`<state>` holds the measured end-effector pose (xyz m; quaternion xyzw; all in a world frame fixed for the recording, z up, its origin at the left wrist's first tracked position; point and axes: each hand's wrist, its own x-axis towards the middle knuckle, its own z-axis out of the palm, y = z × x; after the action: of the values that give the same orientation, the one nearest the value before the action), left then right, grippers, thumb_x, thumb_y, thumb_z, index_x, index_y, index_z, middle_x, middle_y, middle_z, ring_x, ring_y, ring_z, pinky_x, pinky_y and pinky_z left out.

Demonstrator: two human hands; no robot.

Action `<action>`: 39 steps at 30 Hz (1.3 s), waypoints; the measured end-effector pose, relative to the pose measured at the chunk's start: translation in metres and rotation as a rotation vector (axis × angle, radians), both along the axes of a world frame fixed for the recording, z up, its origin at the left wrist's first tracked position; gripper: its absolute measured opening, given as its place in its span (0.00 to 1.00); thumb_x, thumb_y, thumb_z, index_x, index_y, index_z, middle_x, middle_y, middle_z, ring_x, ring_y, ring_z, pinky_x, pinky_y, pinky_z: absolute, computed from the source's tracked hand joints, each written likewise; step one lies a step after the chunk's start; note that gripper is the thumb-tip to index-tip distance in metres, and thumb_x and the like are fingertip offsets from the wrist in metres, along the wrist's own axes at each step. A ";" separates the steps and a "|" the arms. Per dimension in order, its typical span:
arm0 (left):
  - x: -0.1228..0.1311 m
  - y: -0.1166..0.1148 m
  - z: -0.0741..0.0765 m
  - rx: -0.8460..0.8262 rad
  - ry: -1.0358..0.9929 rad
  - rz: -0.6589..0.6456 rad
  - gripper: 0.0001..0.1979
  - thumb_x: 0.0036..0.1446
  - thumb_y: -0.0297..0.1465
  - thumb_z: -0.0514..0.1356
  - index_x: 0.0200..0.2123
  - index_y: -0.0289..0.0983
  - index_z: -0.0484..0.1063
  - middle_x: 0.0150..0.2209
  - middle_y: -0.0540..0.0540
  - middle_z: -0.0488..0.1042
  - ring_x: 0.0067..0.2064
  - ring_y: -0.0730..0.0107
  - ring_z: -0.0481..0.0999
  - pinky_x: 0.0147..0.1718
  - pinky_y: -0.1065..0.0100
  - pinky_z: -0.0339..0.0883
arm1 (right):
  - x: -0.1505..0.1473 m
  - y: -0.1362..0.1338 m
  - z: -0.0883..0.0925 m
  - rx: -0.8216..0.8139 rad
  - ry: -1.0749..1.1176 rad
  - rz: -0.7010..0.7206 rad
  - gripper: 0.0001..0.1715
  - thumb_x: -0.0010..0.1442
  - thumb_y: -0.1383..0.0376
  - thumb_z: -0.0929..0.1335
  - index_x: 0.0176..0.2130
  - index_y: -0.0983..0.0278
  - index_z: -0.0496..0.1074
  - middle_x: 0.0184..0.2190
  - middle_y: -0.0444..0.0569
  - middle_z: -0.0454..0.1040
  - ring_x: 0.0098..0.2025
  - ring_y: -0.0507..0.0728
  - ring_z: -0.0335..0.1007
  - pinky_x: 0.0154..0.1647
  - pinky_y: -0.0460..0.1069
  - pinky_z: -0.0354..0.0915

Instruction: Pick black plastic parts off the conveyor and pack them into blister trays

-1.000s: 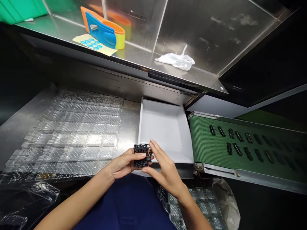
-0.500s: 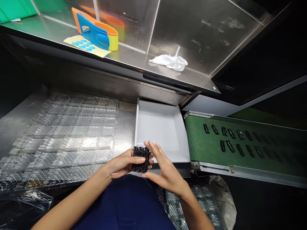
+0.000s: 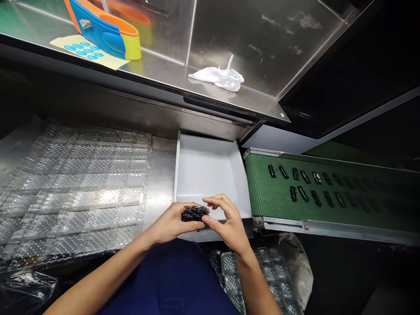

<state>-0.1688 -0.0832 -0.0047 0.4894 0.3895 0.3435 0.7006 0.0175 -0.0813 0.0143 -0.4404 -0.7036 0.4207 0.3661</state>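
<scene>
A bundle of small black plastic parts (image 3: 194, 213), lined up side by side, is held over the front edge of the white tray (image 3: 210, 175). My left hand (image 3: 173, 223) is closed round its left end, thumb along the near side. At the bundle's right end is my right hand (image 3: 226, 221), its thumb touching or very near the parts. Its fingers curve above with a gap from the thumb, so it looks open. What the parts are exactly cannot be made out.
Clear plastic compartment trays (image 3: 98, 188) lie at left. On the right, a green conveyor belt (image 3: 262, 201) carries two rows of black parts. A shelf holds a white glove-like item (image 3: 219, 78), a sticker sheet (image 3: 108, 61) and a blue-orange-yellow band (image 3: 111, 39). More clear trays (image 3: 262, 280) sit below right.
The bundle has been tipped, so it shows edge-on rather than its broad face. My right thumb has come up to its right end. The whole view has shifted slightly.
</scene>
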 end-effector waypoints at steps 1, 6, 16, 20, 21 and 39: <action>0.001 0.000 0.001 0.023 0.015 -0.003 0.13 0.50 0.35 0.68 0.40 0.38 0.80 0.37 0.46 0.81 0.39 0.59 0.78 0.41 0.65 0.69 | -0.003 -0.001 0.001 0.014 0.008 -0.013 0.13 0.58 0.60 0.72 0.45 0.59 0.76 0.36 0.47 0.71 0.38 0.56 0.67 0.42 0.51 0.68; 0.002 0.001 0.001 0.037 0.062 0.018 0.11 0.50 0.35 0.68 0.38 0.38 0.81 0.37 0.45 0.81 0.42 0.56 0.78 0.42 0.65 0.70 | 0.009 0.023 -0.001 -0.007 -0.146 -0.054 0.07 0.57 0.60 0.71 0.36 0.60 0.78 0.33 0.46 0.74 0.36 0.56 0.70 0.41 0.50 0.69; -0.005 -0.003 -0.001 -0.398 -0.270 0.263 0.19 0.44 0.34 0.73 0.42 0.37 0.80 0.42 0.41 0.82 0.45 0.54 0.80 0.50 0.60 0.70 | 0.156 0.159 -0.016 -0.032 -0.493 -1.057 0.16 0.65 0.61 0.68 0.51 0.66 0.69 0.53 0.53 0.69 0.53 0.61 0.67 0.54 0.62 0.65; -0.008 -0.006 -0.001 -0.478 -0.394 0.408 0.19 0.44 0.30 0.73 0.42 0.35 0.80 0.43 0.40 0.82 0.45 0.57 0.80 0.50 0.62 0.70 | 0.152 0.152 -0.020 -0.025 -0.402 -0.981 0.13 0.67 0.61 0.66 0.48 0.65 0.71 0.50 0.52 0.71 0.48 0.58 0.70 0.49 0.57 0.69; -0.009 -0.006 -0.003 -0.483 -0.420 0.432 0.18 0.45 0.30 0.73 0.42 0.35 0.80 0.42 0.41 0.82 0.45 0.58 0.80 0.50 0.63 0.70 | 0.142 0.147 -0.021 -0.015 -0.357 -0.932 0.12 0.68 0.61 0.65 0.48 0.64 0.71 0.49 0.51 0.71 0.48 0.57 0.70 0.49 0.56 0.69; -0.070 -0.041 -0.020 -0.428 -0.460 0.473 0.16 0.47 0.29 0.72 0.42 0.36 0.79 0.39 0.45 0.81 0.41 0.67 0.78 0.41 0.71 0.69 | -0.065 0.014 -0.005 0.257 -0.197 0.423 0.24 0.56 0.56 0.74 0.50 0.59 0.73 0.61 0.54 0.63 0.64 0.65 0.57 0.64 0.61 0.58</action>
<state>-0.2387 -0.1247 -0.0247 0.1393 0.3873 0.5071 0.7573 -0.0479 -0.0669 0.0091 -0.2725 -0.8599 0.3500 0.2526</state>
